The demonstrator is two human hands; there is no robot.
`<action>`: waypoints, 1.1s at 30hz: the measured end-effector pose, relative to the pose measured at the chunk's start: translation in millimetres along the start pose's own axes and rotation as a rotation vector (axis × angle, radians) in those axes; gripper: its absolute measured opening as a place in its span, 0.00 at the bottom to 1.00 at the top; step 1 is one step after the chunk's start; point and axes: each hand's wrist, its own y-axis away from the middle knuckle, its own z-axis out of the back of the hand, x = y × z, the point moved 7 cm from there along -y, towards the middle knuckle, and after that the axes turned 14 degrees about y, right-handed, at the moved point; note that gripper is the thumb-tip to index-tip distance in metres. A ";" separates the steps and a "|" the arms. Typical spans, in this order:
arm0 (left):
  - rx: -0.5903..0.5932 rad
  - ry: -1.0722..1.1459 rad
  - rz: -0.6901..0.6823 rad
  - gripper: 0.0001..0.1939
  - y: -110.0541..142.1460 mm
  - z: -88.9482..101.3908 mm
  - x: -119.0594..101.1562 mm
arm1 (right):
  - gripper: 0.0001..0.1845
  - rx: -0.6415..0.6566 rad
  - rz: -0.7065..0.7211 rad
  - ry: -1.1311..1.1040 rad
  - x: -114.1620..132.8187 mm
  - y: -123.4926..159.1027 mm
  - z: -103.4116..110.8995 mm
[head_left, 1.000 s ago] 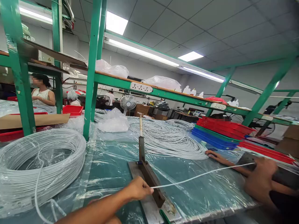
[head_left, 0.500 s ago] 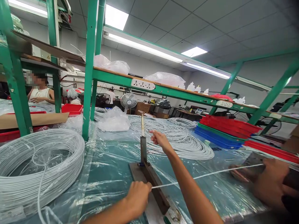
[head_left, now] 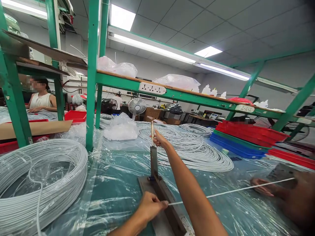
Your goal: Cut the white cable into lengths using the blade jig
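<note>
My left hand [head_left: 151,207] pinches the end of a thin white cable [head_left: 228,191] between thumb and fingers, above the dark metal base [head_left: 172,213] of a bench-mounted lever cutter. The cable stretches right, passing behind my right forearm. My right hand [head_left: 159,138] has its fingers around the upright lever handle [head_left: 153,131], which stands raised over the base. At the far right, a co-worker's blurred hands [head_left: 278,188] hold the other stretch of cable. Whatever blade the cutter has cannot be made out.
A big coil of white cable [head_left: 44,186] lies at left, and loose coils [head_left: 197,150] spread behind the cutter. Red and blue trays [head_left: 246,137] are stacked at right. A green shelf frame [head_left: 93,82] rises beside the plastic-covered table [head_left: 110,183]. Another person [head_left: 43,98] sits at far left.
My right hand has moved left onto the lever handle and closed around it. My left hand has shifted slightly right with the cable end. The co-worker's hands have moved a little right.
</note>
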 end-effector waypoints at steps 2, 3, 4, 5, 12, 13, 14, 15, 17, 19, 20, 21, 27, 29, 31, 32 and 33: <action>-0.074 -0.002 0.001 0.18 -5.0 1.2 5.0 | 0.29 -0.003 -0.003 -0.023 0.7 6.8 1.8; -0.105 -0.017 -0.006 0.20 -7.4 1.7 7.1 | 0.30 -0.002 0.000 -0.036 1.5 12.7 3.0; -0.124 -0.032 -0.025 0.21 -9.7 1.6 8.3 | 0.31 0.001 0.007 -0.051 2.6 20.4 4.6; -0.143 -0.049 -0.046 0.22 -11.6 2.0 9.2 | 0.32 0.004 0.017 -0.068 4.1 29.6 6.7; -0.275 -0.146 -0.131 0.18 -13.0 8.5 11.4 | 0.33 0.012 0.076 -0.201 2.9 126.3 31.3; -0.277 -0.154 -0.132 0.18 -12.2 8.2 11.4 | 0.32 0.000 0.072 -0.219 -3.3 142.2 35.0; -0.280 -0.163 -0.134 0.18 -11.3 8.0 11.2 | 0.30 -0.013 0.059 -0.238 -11.9 158.3 38.3; -0.284 -0.172 -0.136 0.17 -10.3 7.9 10.9 | 0.28 -0.026 0.040 -0.258 -22.8 174.4 41.1; -0.292 -0.188 -0.142 0.16 -8.5 8.0 10.3 | 0.21 -0.049 -0.001 -0.293 -49.1 206.6 45.1; -0.303 -0.205 -0.145 0.14 -6.8 8.6 9.7 | 0.14 -0.046 -0.048 -0.282 -77.2 237.5 45.6; -0.307 -0.213 -0.146 0.13 -6.1 8.9 9.3 | 0.15 -0.040 -0.069 -0.254 -90.3 251.8 45.0; -0.308 -0.219 -0.147 0.13 -5.3 9.1 8.8 | 0.19 -0.030 -0.095 -0.207 -102.5 264.7 43.7; -0.301 -0.254 -0.156 0.12 -0.4 8.8 2.5 | 0.46 0.071 -0.166 0.172 -144.8 302.5 28.0; -0.302 -0.266 -0.157 0.12 0.6 8.6 0.8 | 0.45 0.137 -0.221 0.241 -156.4 303.4 21.7; -0.297 -0.274 -0.157 0.12 0.6 7.9 0.4 | 0.38 0.195 -0.293 0.336 -168.1 303.1 17.9; -0.294 -0.276 -0.158 0.12 0.3 7.5 0.7 | 0.34 0.196 -0.304 0.386 -171.7 302.3 17.9; -0.292 -0.276 -0.158 0.12 -0.1 7.2 1.3 | 0.30 0.181 -0.300 0.433 -173.7 301.4 18.5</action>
